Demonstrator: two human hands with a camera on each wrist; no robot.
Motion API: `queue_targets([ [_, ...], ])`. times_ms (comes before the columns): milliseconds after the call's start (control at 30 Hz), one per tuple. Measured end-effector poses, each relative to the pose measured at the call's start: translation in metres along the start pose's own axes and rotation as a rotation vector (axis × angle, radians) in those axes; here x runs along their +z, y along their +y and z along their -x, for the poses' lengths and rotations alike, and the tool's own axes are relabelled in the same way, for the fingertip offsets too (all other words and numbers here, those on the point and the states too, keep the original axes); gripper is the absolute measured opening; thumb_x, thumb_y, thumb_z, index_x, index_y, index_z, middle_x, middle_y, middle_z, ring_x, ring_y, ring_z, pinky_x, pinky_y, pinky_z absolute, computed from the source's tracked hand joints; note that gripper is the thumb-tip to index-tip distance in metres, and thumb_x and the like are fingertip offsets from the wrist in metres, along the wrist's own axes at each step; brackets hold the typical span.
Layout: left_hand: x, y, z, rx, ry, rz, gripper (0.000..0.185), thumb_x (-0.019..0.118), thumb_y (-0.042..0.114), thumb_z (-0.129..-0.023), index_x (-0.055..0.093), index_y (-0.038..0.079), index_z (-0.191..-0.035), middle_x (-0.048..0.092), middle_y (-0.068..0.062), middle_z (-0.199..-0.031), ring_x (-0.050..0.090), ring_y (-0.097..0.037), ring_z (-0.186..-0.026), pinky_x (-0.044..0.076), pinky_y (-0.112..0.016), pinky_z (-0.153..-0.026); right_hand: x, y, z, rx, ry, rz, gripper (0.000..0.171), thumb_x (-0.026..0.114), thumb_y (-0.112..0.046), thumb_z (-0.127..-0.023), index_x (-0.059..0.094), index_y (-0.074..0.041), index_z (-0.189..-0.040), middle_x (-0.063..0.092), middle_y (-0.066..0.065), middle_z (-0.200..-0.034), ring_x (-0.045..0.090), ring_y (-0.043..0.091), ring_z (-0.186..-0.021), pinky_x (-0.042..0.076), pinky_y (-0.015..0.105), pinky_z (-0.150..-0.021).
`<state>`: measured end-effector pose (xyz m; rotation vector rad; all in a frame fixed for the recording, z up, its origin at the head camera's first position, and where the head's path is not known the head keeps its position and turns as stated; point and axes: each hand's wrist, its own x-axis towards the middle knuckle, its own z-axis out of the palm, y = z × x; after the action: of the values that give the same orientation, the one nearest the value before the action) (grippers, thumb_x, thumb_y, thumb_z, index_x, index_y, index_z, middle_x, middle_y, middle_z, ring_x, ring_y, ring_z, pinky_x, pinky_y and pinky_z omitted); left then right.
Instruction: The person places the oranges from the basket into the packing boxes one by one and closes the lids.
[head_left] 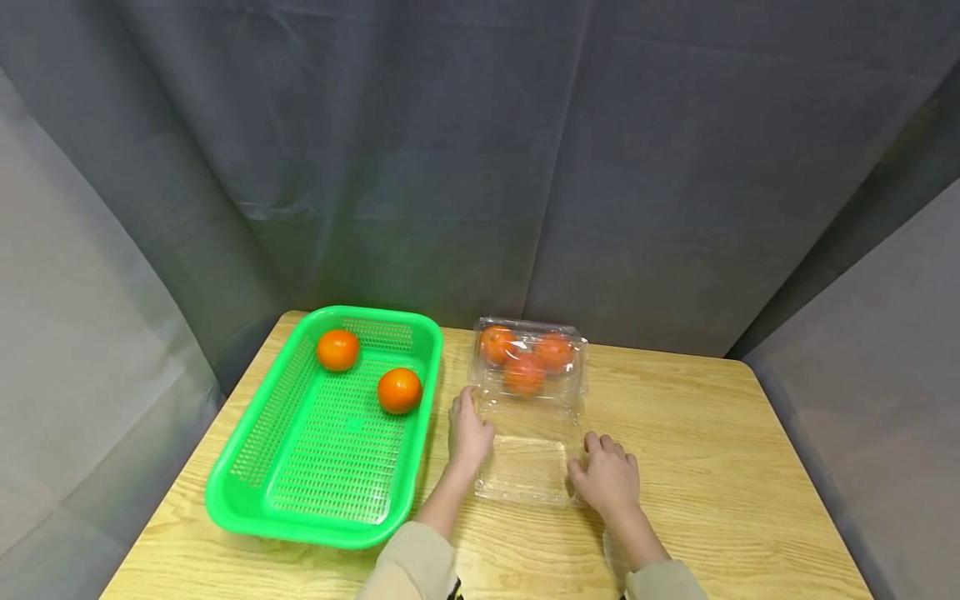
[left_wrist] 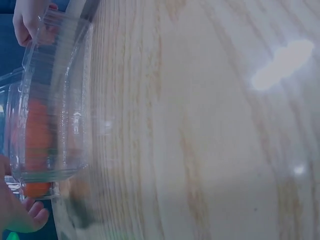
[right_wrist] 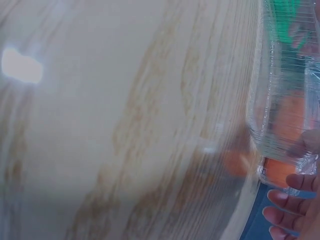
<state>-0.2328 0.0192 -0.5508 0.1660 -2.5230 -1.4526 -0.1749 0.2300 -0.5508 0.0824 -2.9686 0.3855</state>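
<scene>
Clear clamshell box [head_left: 527, 433] between relaxed fingers [head_left: 467, 410]

basket [head_left: 247, 492]: green, perforated | oranges [head_left: 399, 390]: orange | table [head_left: 712, 467]: light woodgrain

No readable text, label, brand, number or sign appears on any object in the three camera views.

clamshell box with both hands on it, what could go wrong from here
The clear clamshell box is thin plastic, and the left hand and right hand sit at its near sides; a hard squeeze could buckle it. Its three oranges lie bunched at the far end, so lifting the near end may tip it and let them roll across the table. The green basket stands close on the left and could get knocked.
</scene>
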Motion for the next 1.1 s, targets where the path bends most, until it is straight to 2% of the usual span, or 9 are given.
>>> queue_targets([
  [167,-0.004,0.008,0.005,0.102,0.08,-0.062,0.06,0.061,-0.005,-0.067,0.045,0.0,-0.125,0.049,-0.015,-0.12,0.045,-0.032,-0.11,0.043,-0.042,-0.089,0.0,0.0,0.0,0.011,-0.006,-0.013,0.035,0.06,-0.031,-0.08,0.056,-0.004,-0.102,0.057,0.012,-0.095,0.055,0.032,-0.087,0.041,0.047,-0.073],
  [300,-0.011,0.016,0.008,0.206,0.108,-0.131,0.056,0.064,0.0,-0.067,0.05,0.001,-0.121,0.051,-0.013,-0.118,0.045,-0.031,-0.111,0.041,-0.042,-0.092,0.001,0.0,-0.001,0.02,-0.007,-0.02,0.034,0.06,-0.031,-0.08,0.056,-0.005,-0.102,0.058,0.012,-0.095,0.055,0.032,-0.087,0.04,0.046,-0.073],
  [500,-0.034,0.035,0.011,0.314,0.073,-0.266,0.047,0.066,0.009,-0.07,0.054,0.003,-0.116,0.055,-0.011,-0.113,0.049,-0.028,-0.104,0.037,-0.042,-0.094,0.002,0.001,0.0,0.019,-0.006,-0.029,0.035,0.059,-0.03,-0.08,0.056,-0.004,-0.102,0.058,0.012,-0.094,0.056,0.032,-0.086,0.042,0.046,-0.072],
  [700,-0.069,0.055,0.01,0.341,0.026,-0.359,0.043,0.066,0.014,-0.074,0.056,0.002,-0.114,0.057,-0.013,-0.112,0.049,-0.031,-0.104,0.032,-0.047,-0.097,0.002,0.0,-0.001,0.023,-0.009,-0.042,0.034,0.059,-0.03,-0.08,0.056,-0.004,-0.102,0.058,0.011,-0.092,0.056,0.03,-0.084,0.042,0.044,-0.069],
  [867,-0.099,0.063,0.004,0.343,-0.002,-0.416,0.042,0.065,0.014,-0.077,0.056,0.003,-0.116,0.056,-0.012,-0.115,0.048,-0.032,-0.106,0.031,-0.047,-0.097,0.001,0.0,-0.001,0.026,-0.024,-0.055,0.035,0.059,-0.03,-0.08,0.056,-0.004,-0.103,0.059,0.011,-0.094,0.055,0.03,-0.084,0.041,0.043,-0.07],
  [1000,-0.119,0.06,-0.005,0.322,-0.052,-0.473,0.044,0.063,0.016,-0.08,0.053,0.004,-0.121,0.054,-0.013,-0.12,0.046,-0.033,-0.11,0.03,-0.048,-0.098,0.001,0.0,-0.001,0.029,-0.024,-0.063,0.035,0.06,-0.03,-0.08,0.055,-0.004,-0.103,0.059,0.012,-0.095,0.055,0.029,-0.084,0.041,0.044,-0.07],
  [1100,-0.133,0.052,-0.014,0.295,-0.098,-0.52,0.047,0.063,0.016,-0.081,0.051,0.006,-0.125,0.052,-0.014,-0.124,0.044,-0.034,-0.113,0.029,-0.05,-0.099,0.002,0.0,-0.001,0.025,-0.014,-0.063,0.034,0.06,-0.029,-0.08,0.056,-0.004,-0.102,0.059,0.012,-0.095,0.055,0.03,-0.084,0.041,0.044,-0.07],
])
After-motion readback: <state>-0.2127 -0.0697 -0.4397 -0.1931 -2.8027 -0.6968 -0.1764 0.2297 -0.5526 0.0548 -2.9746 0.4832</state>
